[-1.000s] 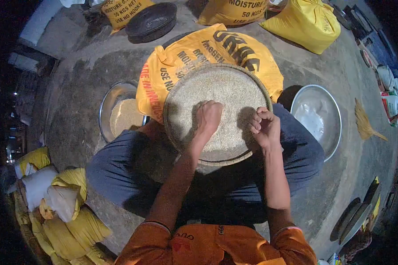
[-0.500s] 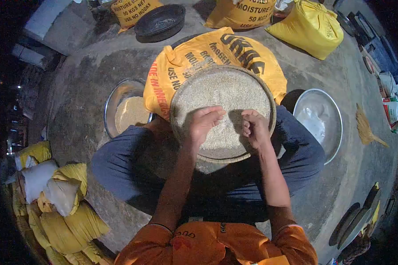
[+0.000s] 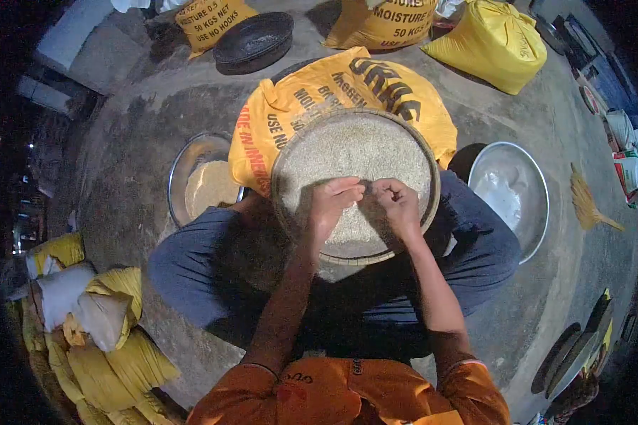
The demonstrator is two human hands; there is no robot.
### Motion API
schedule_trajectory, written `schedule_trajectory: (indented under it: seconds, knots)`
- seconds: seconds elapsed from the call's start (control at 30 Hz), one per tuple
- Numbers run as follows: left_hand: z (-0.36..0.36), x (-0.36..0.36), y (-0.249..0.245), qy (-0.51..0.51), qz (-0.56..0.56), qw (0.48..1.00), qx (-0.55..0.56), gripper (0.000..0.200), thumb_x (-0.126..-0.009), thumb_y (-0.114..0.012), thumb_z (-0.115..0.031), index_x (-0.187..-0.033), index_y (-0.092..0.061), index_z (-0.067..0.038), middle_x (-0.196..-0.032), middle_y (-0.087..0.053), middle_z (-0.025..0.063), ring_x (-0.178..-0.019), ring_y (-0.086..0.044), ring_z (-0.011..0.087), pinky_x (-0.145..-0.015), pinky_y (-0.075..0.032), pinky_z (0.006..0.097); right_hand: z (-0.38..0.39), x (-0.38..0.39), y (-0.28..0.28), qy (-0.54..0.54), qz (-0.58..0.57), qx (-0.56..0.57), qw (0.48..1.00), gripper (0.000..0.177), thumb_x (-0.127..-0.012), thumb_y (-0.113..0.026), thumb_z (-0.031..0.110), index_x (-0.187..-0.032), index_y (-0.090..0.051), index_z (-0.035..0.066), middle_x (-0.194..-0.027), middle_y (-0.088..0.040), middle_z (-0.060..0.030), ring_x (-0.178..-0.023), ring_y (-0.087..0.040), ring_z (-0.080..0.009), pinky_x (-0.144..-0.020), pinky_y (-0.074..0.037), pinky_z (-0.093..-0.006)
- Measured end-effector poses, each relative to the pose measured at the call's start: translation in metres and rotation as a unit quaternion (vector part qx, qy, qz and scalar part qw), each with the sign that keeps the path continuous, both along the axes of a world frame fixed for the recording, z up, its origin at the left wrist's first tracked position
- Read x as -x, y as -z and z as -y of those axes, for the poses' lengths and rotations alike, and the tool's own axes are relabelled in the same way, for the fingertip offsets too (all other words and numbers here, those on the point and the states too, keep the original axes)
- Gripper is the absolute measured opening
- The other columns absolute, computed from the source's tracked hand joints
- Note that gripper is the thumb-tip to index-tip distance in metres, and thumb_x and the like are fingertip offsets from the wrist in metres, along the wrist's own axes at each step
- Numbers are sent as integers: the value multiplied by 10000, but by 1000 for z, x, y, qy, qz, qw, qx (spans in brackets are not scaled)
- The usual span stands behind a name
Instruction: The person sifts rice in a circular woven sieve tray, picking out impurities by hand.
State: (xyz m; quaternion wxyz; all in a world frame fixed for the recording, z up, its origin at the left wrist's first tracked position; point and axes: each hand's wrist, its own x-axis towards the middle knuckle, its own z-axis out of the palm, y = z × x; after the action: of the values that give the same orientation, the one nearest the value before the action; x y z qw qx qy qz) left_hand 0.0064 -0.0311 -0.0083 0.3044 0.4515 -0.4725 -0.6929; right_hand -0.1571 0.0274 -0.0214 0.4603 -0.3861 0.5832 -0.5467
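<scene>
A round woven tray (image 3: pixel 361 260) rests over my crossed legs and holds a layer of pale grain (image 3: pixel 365 145). Above the grain, my left hand (image 3: pixel 333 202) has its fingers pressed together, with the thumb near the fingertips. My right hand (image 3: pixel 398 204) is close beside it on the right, fingers curled in a pinch. The fingertips of both hands nearly meet over the tray's middle. Whatever lies between the fingers is too small to make out. Under the tray's far side spreads an orange printed sack (image 3: pixel 262 134).
A metal bowl with tan grain (image 3: pixel 213 185) stands left; a shiny metal basin (image 3: pixel 510 198) stands right, with a straw brush (image 3: pixel 587 202) beyond. A black pan (image 3: pixel 254 42), upright sacks and a yellow bag (image 3: pixel 493 46) stand ahead. Folded sacks (image 3: pixel 113 368) lie lower left.
My right hand has moved left toward my left hand, and its fingers have drawn into a pinch. My left hand has shifted slightly, and the gap between the hands has narrowed.
</scene>
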Motion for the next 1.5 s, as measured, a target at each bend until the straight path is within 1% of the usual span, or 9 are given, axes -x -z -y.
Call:
schedule_trajectory:
  seconds: [0.2,0.3,0.43,0.57,0.7,0.77,0.9,1.03,1.5]
  knots:
    - [-3,-3,7,11,-45,999,-24,417,-857,-669,-153,-1196,-556,62,-1027,-670,103,-878,-641,143,-795,-485,259,-2,-13,-12,-6,-70,51,996,150,-868,-616,78,-977,-671,-10,-778,-650,-34,-689,-555,-78,-636,-461,-229]
    - [-6,-6,4,43,-54,997,-23,442,-863,-660,-157,-1227,-531,58,-1059,-652,106,-905,-635,150,-814,-491,275,-4,-18,-13,-36,-135,47,989,156,-861,-629,102,-972,-687,10,-814,-695,-161,-703,-687,-201,-626,-523,-318]
    - [-5,-12,6,50,-52,995,-70,432,-888,-622,-155,-1257,-512,41,-1091,-638,113,-940,-625,160,-828,-499,296,-6,-19,-8,-39,-223,97,969,148,-843,-647,135,-956,-689,49,-782,-671,-178,-720,-675,-324,-628,-526,-362]
    - [-6,-11,10,54,-73,992,-91,410,-910,-585,-144,-1275,-506,25,-1084,-648,111,-911,-635,170,-831,-502,309,-5,-19,-9,-49,-235,23,971,146,-867,-622,164,-922,-659,33,-765,-673,-148,-708,-674,-264,-645,-513,-340]
    - [-4,5,14,50,54,997,-5,353,-904,-594,-143,-1207,-567,36,-1072,-665,115,-883,-643,166,-822,-504,296,1,19,11,33,-65,20,997,148,-900,-566,169,-891,-625,33,-817,-625,-46,-765,-566,-112,-698,-456,-269]
    - [2,13,22,71,263,932,239,280,-889,-613,-145,-1101,-635,37,-1077,-673,134,-885,-650,157,-782,-506,275,-6,47,-19,108,156,-2,982,166,-931,-591,274,-874,-573,119,-649,-488,53,-547,-444,-47,-494,-378,-213]
    - [9,57,-1,91,249,928,262,195,-853,-647,-140,-1002,-688,-22,-1028,-678,127,-855,-663,202,-734,-509,300,-24,89,-51,144,330,28,933,181,-943,-558,266,-826,-502,141,-566,-379,53,-456,-358,-73,-413,-294,-211]
    - [10,96,-2,105,303,855,407,151,-806,-685,-151,-946,-704,-99,-885,-644,113,-823,-636,288,-717,-499,384,-41,113,-61,86,499,118,854,171,-918,-516,222,-811,-470,98,-595,-395,8,-456,-370,-113,-420,-307,-246]
    - [5,121,12,112,391,805,431,189,-767,-718,-173,-945,-689,-117,-903,-595,144,-863,-604,341,-727,-489,442,-46,112,-65,166,448,66,876,135,-876,-494,191,-783,-441,109,-596,-391,13,-418,-345,-97,-389,-288,-227]
